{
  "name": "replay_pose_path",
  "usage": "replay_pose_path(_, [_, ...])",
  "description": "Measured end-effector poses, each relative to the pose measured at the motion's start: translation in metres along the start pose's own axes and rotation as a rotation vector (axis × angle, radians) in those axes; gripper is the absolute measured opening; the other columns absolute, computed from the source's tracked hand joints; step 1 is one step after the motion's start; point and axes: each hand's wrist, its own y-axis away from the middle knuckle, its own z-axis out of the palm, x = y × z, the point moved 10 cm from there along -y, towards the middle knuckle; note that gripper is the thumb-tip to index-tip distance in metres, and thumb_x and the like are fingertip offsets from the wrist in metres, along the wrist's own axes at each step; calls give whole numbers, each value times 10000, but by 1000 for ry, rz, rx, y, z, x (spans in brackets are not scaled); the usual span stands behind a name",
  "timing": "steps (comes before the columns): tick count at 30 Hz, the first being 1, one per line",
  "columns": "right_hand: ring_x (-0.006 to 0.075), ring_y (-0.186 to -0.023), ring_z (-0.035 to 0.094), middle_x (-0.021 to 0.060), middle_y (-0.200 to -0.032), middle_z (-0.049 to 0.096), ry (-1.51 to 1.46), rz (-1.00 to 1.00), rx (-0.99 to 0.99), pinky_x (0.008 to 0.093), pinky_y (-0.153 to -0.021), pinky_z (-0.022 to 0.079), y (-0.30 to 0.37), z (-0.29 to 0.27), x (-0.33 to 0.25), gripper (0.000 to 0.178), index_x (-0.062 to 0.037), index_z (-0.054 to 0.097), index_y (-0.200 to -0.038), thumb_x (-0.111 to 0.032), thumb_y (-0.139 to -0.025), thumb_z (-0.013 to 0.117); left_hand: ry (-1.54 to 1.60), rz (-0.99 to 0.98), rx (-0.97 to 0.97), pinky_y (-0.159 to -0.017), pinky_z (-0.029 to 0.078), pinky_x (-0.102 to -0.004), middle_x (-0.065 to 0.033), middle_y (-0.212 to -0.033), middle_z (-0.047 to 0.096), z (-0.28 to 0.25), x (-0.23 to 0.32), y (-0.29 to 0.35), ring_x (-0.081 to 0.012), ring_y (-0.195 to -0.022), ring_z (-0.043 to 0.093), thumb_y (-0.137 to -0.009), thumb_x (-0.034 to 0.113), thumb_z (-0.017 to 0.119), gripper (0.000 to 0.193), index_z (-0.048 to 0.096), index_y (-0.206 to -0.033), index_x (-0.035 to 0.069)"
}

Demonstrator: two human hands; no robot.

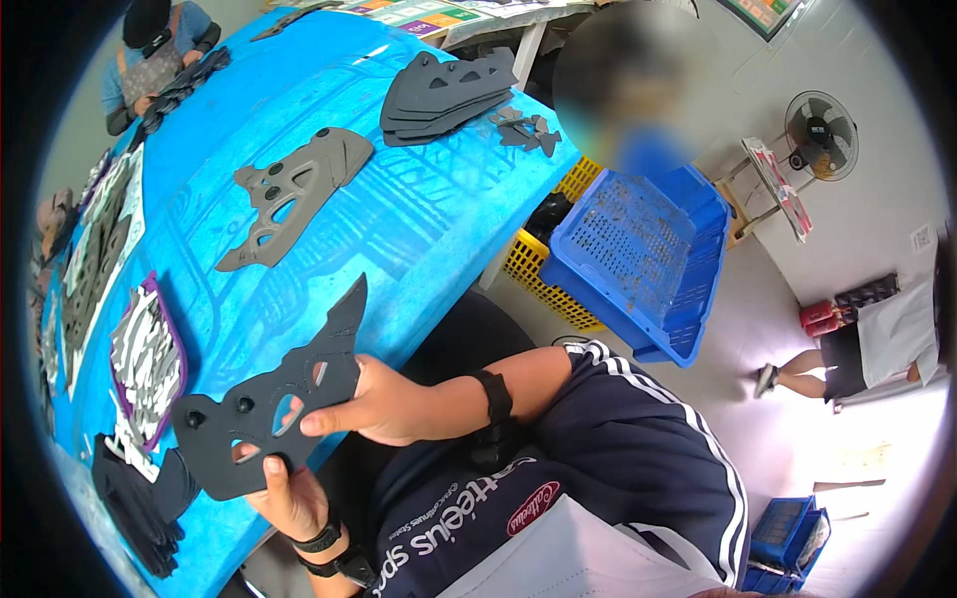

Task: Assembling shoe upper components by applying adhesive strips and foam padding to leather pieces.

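Over the near edge of the blue table I hold a dark grey foam mask (269,404) with cut-out openings, a long pointed tip and two round black knobs. My left hand (291,506) pinches its lower edge, thumb on top. My right hand (384,404) grips the other side, with the thumb on the face and fingers showing through an opening. Past it on the table lies a grey-brown foam mask (311,179) with similar openings and knobs. Beside my left hand are a small rounded dark foam piece (175,486) and a pile of dark strips (135,508).
The blue-covered table (429,234) also bears stacked dark foam pieces (449,100), small star-like cutouts (528,132) and a purple-rimmed tray (182,364) of white strips. A blue crate (638,249) stands at its right, above a yellow crate (543,279). Other people work across the table.
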Motion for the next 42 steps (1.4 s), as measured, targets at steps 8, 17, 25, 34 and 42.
replay_pose_path(8, [96,-929,539,4,-1012,567,-9,-150,-11,279,-808,453,6,4,-38,190,-52,557,-1049,-156,-892,534,137,-28,-57,-800,446,-321,-74,-963,607,4,7,7,-174,-889,575,-919,246,475,260,547,-1021,18])
replay_pose_path(17, [156,-770,539,97,-865,561,995,-1339,728,244,-666,435,97,-17,-180,404,-43,491,-907,-16,-627,781,-403,459,11,-662,451,-344,-132,-834,570,-21,115,4,-218,-745,551,-908,114,430,199,548,-896,-46])
replay_pose_path(25, [237,-790,555,76,-842,579,1925,-1387,176,335,-709,433,47,72,-140,205,-48,619,-848,-1,-648,627,-1872,327,-1,-806,439,-363,-171,-1038,575,-54,178,-64,-335,-950,548,-654,152,736,428,584,-1027,9])
replay_pose_path(34, [263,-967,528,120,-1038,574,1682,-643,-329,359,-820,420,-2,82,-72,377,-30,550,-1111,-236,-801,607,-1766,-188,-313,-886,408,-367,-136,-1086,572,-126,130,-71,-290,-1010,526,-559,298,808,624,588,-1098,74])
replay_pose_path(42, [195,-990,510,135,-1033,553,1492,-1115,-125,311,-834,401,228,-60,-311,380,-31,489,-1164,-230,-842,526,-1707,-7,-309,-792,403,-282,-72,-991,580,-58,159,-80,-195,-913,536,-577,224,799,545,605,-1059,60])
